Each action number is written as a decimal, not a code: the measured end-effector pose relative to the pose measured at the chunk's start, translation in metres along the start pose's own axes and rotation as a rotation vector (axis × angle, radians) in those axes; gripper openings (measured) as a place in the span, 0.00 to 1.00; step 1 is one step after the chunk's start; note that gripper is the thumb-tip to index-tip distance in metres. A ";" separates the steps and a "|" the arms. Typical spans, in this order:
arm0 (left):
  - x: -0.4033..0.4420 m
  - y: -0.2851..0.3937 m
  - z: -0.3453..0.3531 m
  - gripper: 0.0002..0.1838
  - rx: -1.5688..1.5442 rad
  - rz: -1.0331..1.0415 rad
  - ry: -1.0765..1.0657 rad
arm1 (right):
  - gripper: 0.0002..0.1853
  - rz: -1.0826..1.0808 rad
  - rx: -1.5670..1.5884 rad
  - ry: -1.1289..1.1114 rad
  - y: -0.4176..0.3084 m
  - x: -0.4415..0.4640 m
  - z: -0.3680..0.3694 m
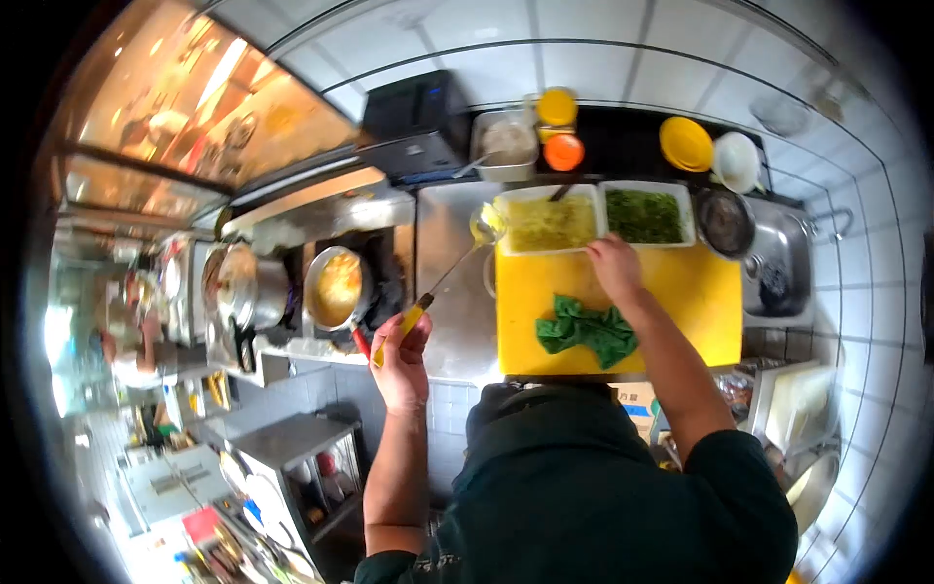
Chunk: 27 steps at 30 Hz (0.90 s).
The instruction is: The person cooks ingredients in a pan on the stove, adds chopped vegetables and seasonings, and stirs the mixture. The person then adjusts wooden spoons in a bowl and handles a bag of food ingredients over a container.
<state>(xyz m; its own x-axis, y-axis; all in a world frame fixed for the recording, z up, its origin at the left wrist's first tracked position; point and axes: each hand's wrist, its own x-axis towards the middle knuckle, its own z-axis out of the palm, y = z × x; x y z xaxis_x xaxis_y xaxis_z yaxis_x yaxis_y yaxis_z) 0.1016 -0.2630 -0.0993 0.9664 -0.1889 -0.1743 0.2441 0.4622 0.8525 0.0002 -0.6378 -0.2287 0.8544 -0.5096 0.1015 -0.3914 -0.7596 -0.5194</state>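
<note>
Yellow-handled, the ladle gripped by the left hand ended near the far left corner of the cutting board; a wrist tilt could have spilled its yellowish load. The right hand was at the near edge of the white tray, hold unclear.

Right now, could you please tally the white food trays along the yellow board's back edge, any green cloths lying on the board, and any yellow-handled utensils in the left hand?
White food trays: 2
Green cloths: 1
Yellow-handled utensils: 1
Total: 4
</note>
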 end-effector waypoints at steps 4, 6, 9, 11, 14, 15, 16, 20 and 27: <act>-0.037 0.032 -0.016 0.13 0.223 0.399 0.149 | 0.08 -0.021 0.013 0.014 0.002 -0.008 -0.010; -0.043 0.033 -0.047 0.14 0.539 0.576 0.234 | 0.09 -0.007 -0.012 0.049 0.000 -0.015 -0.024; -0.031 0.037 -0.066 0.14 1.226 0.809 0.237 | 0.09 -0.049 -0.040 0.152 0.021 -0.025 -0.038; -0.011 0.033 -0.091 0.18 1.504 0.678 0.104 | 0.09 -0.062 -0.067 0.199 0.041 -0.028 -0.044; 0.012 0.026 -0.161 0.20 1.610 0.560 0.042 | 0.09 -0.045 -0.077 0.225 0.060 -0.033 -0.047; 0.009 0.026 -0.178 0.19 1.390 0.383 0.131 | 0.09 -0.038 -0.083 0.227 0.067 -0.035 -0.046; 0.002 0.028 -0.170 0.19 1.136 0.217 0.164 | 0.09 -0.017 -0.107 0.234 0.081 -0.041 -0.052; -0.035 0.062 -0.107 0.18 0.956 0.167 0.091 | 0.06 0.041 -0.026 0.345 0.088 -0.059 -0.060; -0.082 0.041 0.009 0.17 1.369 0.646 -0.738 | 0.19 0.975 1.133 0.073 0.102 -0.054 -0.048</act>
<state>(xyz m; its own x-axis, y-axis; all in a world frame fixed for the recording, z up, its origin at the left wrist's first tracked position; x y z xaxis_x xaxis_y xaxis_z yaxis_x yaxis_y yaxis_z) 0.0314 -0.2365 -0.0456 0.5347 -0.8027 0.2642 -0.7768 -0.3438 0.5275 -0.1029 -0.7073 -0.2462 0.3885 -0.6629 -0.6401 -0.2877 0.5727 -0.7677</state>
